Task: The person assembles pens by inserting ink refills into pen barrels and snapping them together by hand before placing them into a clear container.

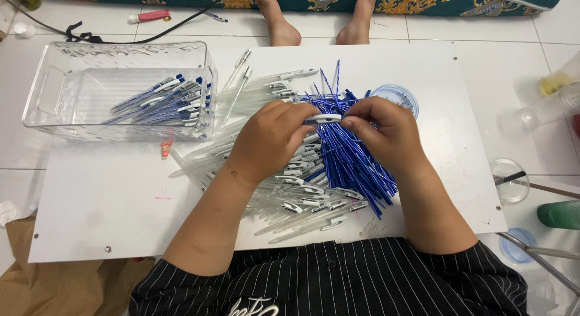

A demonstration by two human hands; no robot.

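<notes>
Pens, assembled with blue refills inside, lie lengthwise in the clear plastic bin [54, 89] at the far left of the white board [109, 201], well apart from both hands; right of the bin, the left hand [269, 141] pinches one end of a clear pen barrel [326, 118], its long axis running sideways between the hands; the right hand [383, 132] pinches the other end, equally near; beneath them lie heaps of clear barrels [290, 195] and loose blue refills [353, 162].
</notes>
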